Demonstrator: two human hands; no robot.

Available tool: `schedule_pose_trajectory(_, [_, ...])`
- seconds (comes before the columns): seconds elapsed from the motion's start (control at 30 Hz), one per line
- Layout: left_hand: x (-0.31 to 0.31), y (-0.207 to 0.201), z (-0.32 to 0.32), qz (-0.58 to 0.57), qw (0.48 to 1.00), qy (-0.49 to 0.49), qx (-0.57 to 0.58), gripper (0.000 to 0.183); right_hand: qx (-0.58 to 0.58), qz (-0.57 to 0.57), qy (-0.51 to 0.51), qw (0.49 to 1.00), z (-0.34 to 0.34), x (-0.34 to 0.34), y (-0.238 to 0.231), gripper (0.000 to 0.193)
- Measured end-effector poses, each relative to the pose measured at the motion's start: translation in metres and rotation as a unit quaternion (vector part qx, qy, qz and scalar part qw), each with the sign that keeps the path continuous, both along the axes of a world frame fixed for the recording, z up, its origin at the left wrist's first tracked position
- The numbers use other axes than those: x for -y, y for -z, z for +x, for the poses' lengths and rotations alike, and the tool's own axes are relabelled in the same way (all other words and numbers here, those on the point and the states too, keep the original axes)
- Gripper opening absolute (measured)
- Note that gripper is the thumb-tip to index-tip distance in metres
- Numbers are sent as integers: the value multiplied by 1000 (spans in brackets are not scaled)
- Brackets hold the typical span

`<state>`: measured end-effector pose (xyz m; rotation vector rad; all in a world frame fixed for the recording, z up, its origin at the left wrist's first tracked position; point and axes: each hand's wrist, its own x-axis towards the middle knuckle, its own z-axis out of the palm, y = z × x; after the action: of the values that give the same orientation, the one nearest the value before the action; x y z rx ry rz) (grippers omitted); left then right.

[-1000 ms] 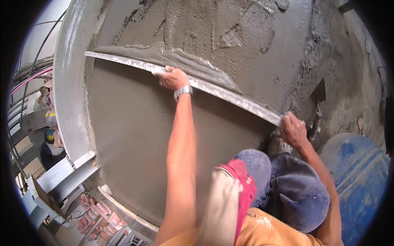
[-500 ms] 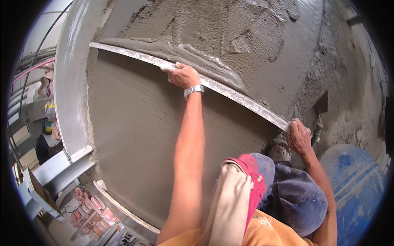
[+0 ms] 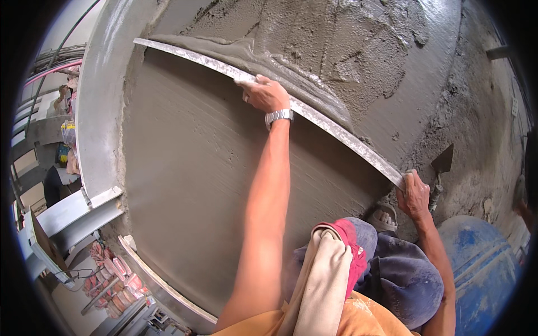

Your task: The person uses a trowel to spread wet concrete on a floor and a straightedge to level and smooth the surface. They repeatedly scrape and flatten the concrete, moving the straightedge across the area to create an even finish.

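Head view, as seen standing close by. Left to right: one reddish pile (image 3: 115, 280), its pieces too small to count. One pale metal beam (image 3: 81, 213) meets the left edge of the cement surface (image 3: 185, 162); one grey column (image 3: 101, 106) runs up that same edge. One straightedge (image 3: 336, 124) lies aslant across the cement surface, far end by the upper left edge, near end toward the lower right. One ridge of wet mortar (image 3: 297, 81) is banked along its upper side. Two hands on it: left hand (image 3: 266, 93), with one wristwatch (image 3: 279, 116), pinches the bar about midway; right hand (image 3: 413, 196) is closed on the near end. One sandalled foot (image 3: 384, 217) just below that end. Right of the hand: one trowel (image 3: 443, 161), then one blue drum (image 3: 482, 274). Open room: broad smooth stretch below the bar, crossed by the left forearm; rough mortar above.
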<state>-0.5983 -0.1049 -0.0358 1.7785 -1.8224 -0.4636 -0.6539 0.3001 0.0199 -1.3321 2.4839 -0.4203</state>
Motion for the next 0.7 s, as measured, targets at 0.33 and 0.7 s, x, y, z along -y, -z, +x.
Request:
schedule_pose_trajectory(0.33, [91,2,-2,6,997,27,69,59,33,-24,-38,998,-13,62,2,31])
schedule_pose_trajectory(0.7, [101,-90,64,35,997,-13,65,43,-15,-73,-73,995,24,62,-98,23])
